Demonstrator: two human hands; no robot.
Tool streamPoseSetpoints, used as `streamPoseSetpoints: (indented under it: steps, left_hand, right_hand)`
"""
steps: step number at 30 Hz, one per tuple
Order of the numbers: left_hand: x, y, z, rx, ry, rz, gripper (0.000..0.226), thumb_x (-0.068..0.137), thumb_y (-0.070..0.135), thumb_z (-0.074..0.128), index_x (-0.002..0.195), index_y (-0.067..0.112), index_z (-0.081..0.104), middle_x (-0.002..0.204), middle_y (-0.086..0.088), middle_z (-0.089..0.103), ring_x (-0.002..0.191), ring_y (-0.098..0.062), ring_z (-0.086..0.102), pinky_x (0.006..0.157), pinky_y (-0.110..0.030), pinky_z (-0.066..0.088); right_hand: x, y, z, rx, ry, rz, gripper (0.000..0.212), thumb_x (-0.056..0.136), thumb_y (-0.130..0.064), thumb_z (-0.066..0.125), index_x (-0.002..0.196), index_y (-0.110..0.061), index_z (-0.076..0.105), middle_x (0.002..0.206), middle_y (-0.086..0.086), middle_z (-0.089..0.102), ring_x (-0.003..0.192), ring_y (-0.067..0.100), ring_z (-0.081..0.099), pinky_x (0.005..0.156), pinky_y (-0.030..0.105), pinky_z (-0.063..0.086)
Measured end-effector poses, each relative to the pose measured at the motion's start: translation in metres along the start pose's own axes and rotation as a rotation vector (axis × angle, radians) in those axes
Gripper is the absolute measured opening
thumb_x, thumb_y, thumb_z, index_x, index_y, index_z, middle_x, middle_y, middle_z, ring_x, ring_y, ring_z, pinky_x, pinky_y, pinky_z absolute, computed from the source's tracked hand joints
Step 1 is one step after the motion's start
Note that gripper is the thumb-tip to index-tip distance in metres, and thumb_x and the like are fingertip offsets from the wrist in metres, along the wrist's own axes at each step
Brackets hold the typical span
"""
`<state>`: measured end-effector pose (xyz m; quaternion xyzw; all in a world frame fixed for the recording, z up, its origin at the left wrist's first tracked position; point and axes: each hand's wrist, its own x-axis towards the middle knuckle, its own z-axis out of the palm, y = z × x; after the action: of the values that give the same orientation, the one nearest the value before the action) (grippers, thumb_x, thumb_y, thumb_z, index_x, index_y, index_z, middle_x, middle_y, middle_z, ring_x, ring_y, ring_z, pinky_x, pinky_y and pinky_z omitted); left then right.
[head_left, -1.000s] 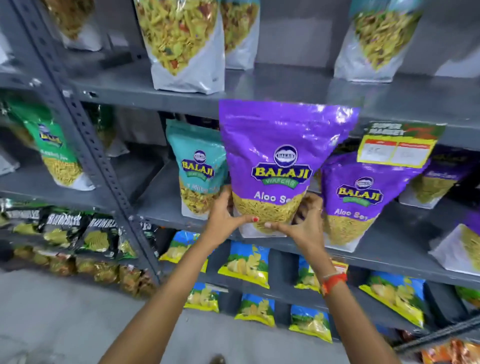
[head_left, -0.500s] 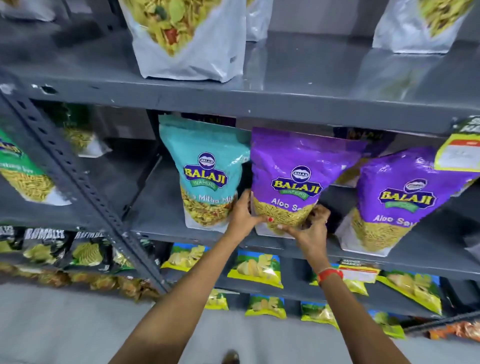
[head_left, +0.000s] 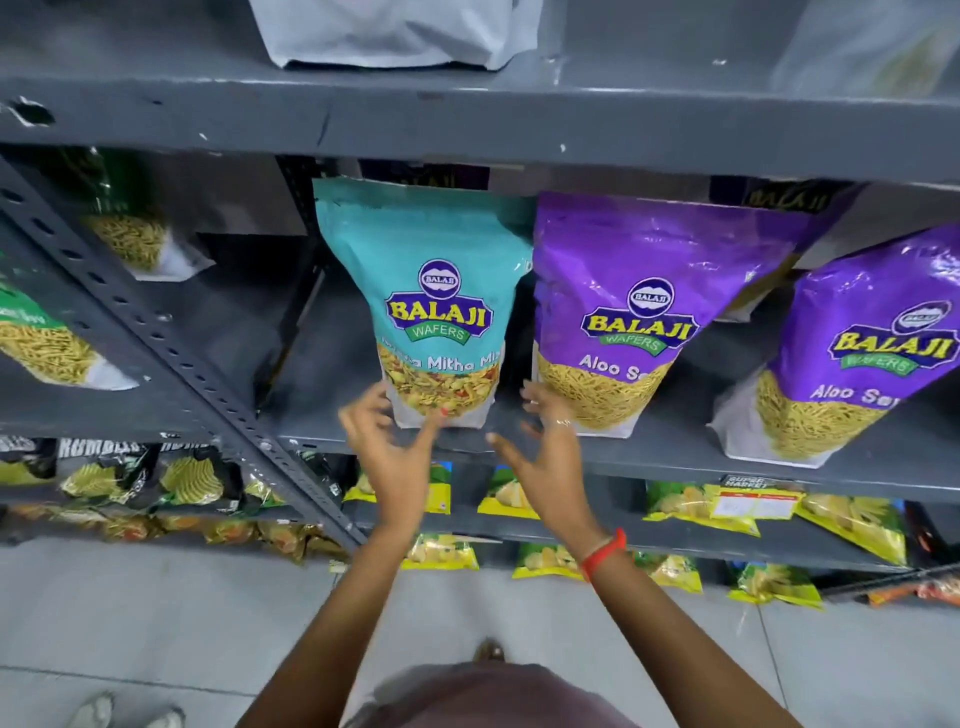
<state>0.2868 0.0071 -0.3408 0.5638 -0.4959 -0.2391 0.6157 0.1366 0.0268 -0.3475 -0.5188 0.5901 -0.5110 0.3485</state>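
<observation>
Slim gap – teal pouch (head_left: 431, 244), purple pouch (head_left: 641, 249)

The teal pouch (head_left: 415, 249) bears a yellow, purple and green logo; the purple pouch (head_left: 623, 249) at its 3 o'clock carries the same. The shelf (head_left: 467, 119) is grey, the wristband (head_left: 605, 553) red.

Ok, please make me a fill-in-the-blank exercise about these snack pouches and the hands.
1. The teal pouch stands to the ____ of the purple pouch beside it.
2. The red band is on the ____ wrist.
3. The left hand and the right hand hold ____.
Missing words: left, right, nothing.
</observation>
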Motion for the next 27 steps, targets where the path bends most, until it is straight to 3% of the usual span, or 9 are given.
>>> streamPoseSetpoints:
  steps: [2,4,8,11,13,17,20,22,27]
  left_hand:
    - [0.034,-0.015,-0.012,0.011,-0.063,-0.055,0.075,0.064,0.022,0.080,0.127,0.022,0.040,0.118,0.008,0.042,0.098,-0.011,0.046,0.080,-0.015,0.040]
    - [0.061,-0.021,-0.013,-0.005,-0.239,-0.141,0.084,0.065,0.010,0.078,0.134,0.017,0.031,0.137,-0.001,0.039,0.117,-0.011,0.042,0.089,-0.017,0.038]
    - [0.089,-0.027,-0.012,0.059,-0.562,-0.224,0.069,0.061,-0.005,0.077,0.120,0.006,0.041,0.108,0.007,0.056,0.092,0.008,0.058,0.078,-0.012,0.046]
    - [0.088,-0.031,-0.018,0.064,-0.518,-0.228,0.069,0.050,0.006,0.083,0.106,0.014,0.043,0.100,-0.001,0.059,0.086,0.000,0.060,0.070,-0.007,0.048]
    - [0.082,-0.034,-0.028,0.016,-0.460,-0.230,0.069,0.043,0.018,0.085,0.100,0.018,0.046,0.101,-0.007,0.061,0.081,0.006,0.062,0.069,-0.012,0.051]
    - [0.059,-0.020,-0.055,-0.043,-0.415,-0.250,0.079,0.027,0.053,0.087,0.091,0.031,0.046,0.096,0.004,0.062,0.080,0.004,0.063,0.067,-0.019,0.055]
    - [0.038,0.010,-0.070,-0.028,-0.405,-0.217,0.076,0.030,0.050,0.086,0.090,0.030,0.043,0.095,0.008,0.059,0.080,0.008,0.062,0.064,-0.017,0.054]
    - [0.027,0.032,-0.076,-0.012,-0.407,-0.164,0.065,0.038,0.042,0.081,0.090,0.031,0.042,0.095,0.009,0.057,0.081,0.008,0.060,0.065,-0.017,0.053]
    - [0.007,0.096,-0.076,-0.040,-0.379,0.002,0.064,0.046,0.052,0.081,0.095,0.032,0.045,0.103,0.003,0.059,0.100,-0.020,0.060,0.081,-0.039,0.051]
  right_hand:
    - [0.019,-0.005,0.019,0.037,-0.100,0.079,0.095,0.064,-0.027,0.082,0.140,-0.011,0.027,0.140,0.002,0.039,0.130,0.022,0.042,0.107,0.035,0.041]
    - [0.036,-0.005,0.027,0.047,-0.111,0.102,0.110,0.058,-0.028,0.084,0.143,-0.009,0.017,0.145,0.010,0.038,0.135,0.022,0.038,0.111,0.039,0.036]
    - [0.055,-0.013,0.037,0.098,-0.109,0.071,0.085,0.065,-0.001,0.080,0.133,-0.003,0.028,0.125,0.008,0.052,0.118,0.018,0.050,0.099,0.029,0.046]
    - [0.055,-0.017,0.040,0.080,-0.113,0.064,0.075,0.065,0.001,0.079,0.126,-0.006,0.035,0.117,0.005,0.055,0.109,0.016,0.053,0.096,0.036,0.050]
    - [0.050,-0.021,0.043,0.065,-0.141,0.058,0.076,0.064,-0.001,0.080,0.125,-0.009,0.037,0.116,0.003,0.055,0.108,0.016,0.054,0.095,0.038,0.049]
    - [0.030,-0.034,0.044,0.076,-0.175,0.033,0.074,0.058,-0.003,0.084,0.113,-0.022,0.039,0.110,-0.001,0.057,0.104,0.014,0.055,0.091,0.030,0.048]
    - [0.008,-0.048,0.029,0.080,-0.181,0.009,0.075,0.050,-0.021,0.088,0.104,-0.036,0.040,0.106,-0.003,0.061,0.101,0.015,0.058,0.091,0.044,0.050]
    - [-0.006,-0.064,0.013,0.099,-0.167,-0.017,0.073,0.043,-0.031,0.088,0.099,-0.041,0.042,0.103,-0.006,0.064,0.101,0.016,0.061,0.087,0.043,0.053]
    - [-0.024,-0.117,-0.040,0.176,-0.099,-0.108,0.073,0.043,-0.013,0.092,0.099,-0.028,0.048,0.098,-0.004,0.065,0.093,0.011,0.064,0.079,0.028,0.054]
